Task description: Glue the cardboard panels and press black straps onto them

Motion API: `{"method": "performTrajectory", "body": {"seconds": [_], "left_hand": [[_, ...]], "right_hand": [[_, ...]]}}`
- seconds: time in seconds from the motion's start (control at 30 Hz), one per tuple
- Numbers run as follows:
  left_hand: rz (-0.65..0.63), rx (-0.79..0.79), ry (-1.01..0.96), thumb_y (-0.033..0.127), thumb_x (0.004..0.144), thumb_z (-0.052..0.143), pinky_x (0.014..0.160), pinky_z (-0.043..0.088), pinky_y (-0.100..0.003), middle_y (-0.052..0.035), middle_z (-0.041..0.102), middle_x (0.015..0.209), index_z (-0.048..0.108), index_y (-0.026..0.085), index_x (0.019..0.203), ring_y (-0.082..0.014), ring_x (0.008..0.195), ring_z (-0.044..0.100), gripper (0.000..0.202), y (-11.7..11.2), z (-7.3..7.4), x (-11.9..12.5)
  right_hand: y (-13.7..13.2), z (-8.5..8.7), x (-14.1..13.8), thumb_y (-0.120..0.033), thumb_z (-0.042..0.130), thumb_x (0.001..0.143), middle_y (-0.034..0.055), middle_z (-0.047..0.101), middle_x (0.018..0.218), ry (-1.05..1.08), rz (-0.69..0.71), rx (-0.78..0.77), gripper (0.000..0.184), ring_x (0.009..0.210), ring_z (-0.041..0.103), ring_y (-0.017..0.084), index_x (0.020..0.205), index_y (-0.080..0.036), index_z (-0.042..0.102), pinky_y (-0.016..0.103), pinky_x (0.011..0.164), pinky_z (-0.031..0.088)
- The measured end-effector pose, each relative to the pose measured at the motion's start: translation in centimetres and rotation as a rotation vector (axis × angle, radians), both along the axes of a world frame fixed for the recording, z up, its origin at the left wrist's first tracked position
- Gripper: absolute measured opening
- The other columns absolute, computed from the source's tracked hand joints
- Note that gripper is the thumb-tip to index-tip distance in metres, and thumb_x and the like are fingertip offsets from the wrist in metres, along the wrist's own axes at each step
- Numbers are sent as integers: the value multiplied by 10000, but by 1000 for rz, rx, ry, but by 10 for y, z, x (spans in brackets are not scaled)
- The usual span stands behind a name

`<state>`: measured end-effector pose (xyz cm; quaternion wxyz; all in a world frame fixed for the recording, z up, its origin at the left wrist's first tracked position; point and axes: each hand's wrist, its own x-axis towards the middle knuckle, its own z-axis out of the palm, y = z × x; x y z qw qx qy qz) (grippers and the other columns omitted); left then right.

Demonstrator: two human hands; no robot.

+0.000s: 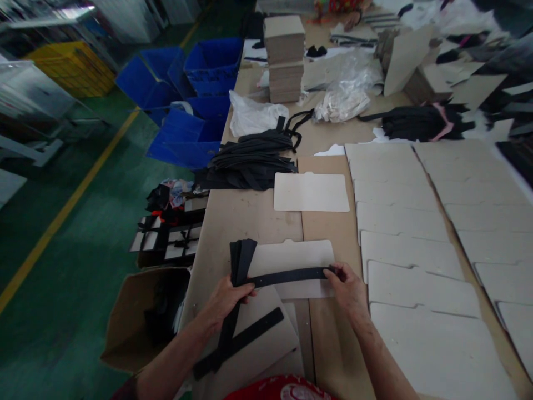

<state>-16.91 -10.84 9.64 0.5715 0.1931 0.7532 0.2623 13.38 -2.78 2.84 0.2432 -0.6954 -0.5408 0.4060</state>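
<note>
My left hand point(233, 294) is closed around a bundle of black strips point(240, 261), which sticks up above the fingers and hangs below them. Between both hands a single black strip point(287, 276) is stretched sideways, its right end pinched by my right hand point(343, 283). Under that strip lies a grey-beige board point(291, 253) with a small tab on its top edge. Nearer to me, another black strip point(258, 333) lies slanted across a board point(266, 350). Farther up the table is one more tabbed board point(311, 191).
Overlapping rows of boards point(400, 216) cover the right side. A heap of black strips point(250, 158) lies at the left edge, with a tall board stack point(285, 55) behind. Blue crates point(183, 133) and a cardboard box point(125, 328) stand on the floor. A person's hand point(353, 21) shows at the far end.
</note>
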Motion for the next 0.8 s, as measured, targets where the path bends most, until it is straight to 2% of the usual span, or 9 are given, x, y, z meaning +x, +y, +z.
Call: {"method": "performTrajectory", "body": {"seconds": [0.13, 0.27, 0.43, 0.6, 0.8], "left_hand": [[-50, 34, 77, 433, 686, 729, 604, 444, -286, -75, 719, 734, 670, 128, 854, -183, 613, 608, 353, 3, -12, 4], [-63, 27, 113, 428, 723, 692, 588, 428, -280, -80, 710, 725, 667, 119, 840, -168, 584, 570, 332, 4, -18, 5], [-22, 12, 179, 412, 721, 691, 532, 396, -266, -56, 682, 682, 668, 119, 834, -154, 534, 533, 315, 11, -15, 11], [31, 10, 218, 397, 715, 697, 558, 423, -264, -34, 664, 662, 671, 131, 898, -178, 586, 593, 324, 18, -11, 17], [39, -14, 258, 377, 717, 688, 515, 395, -260, -27, 654, 628, 684, 130, 873, -164, 520, 559, 292, 19, -12, 19]], "right_hand": [[7, 1, -3, -516, 585, 790, 42, 708, 855, -79, 8, -69, 359, 773, 645, 224, 971, -219, 674, 336, 719, 470], [9, 5, -8, -476, 567, 796, 59, 713, 891, -114, -5, -67, 336, 818, 648, 228, 971, -211, 676, 341, 758, 470], [9, 0, -10, -473, 554, 817, 69, 714, 921, -131, -3, -48, 347, 830, 648, 235, 998, -203, 674, 356, 787, 473], [8, -9, -8, -479, 547, 836, 85, 715, 993, -137, 36, -9, 374, 883, 653, 245, 1047, -192, 663, 357, 799, 477], [8, -9, -10, -464, 554, 854, 84, 722, 992, -214, 41, 5, 352, 888, 664, 238, 1059, -202, 668, 347, 801, 478]]}}
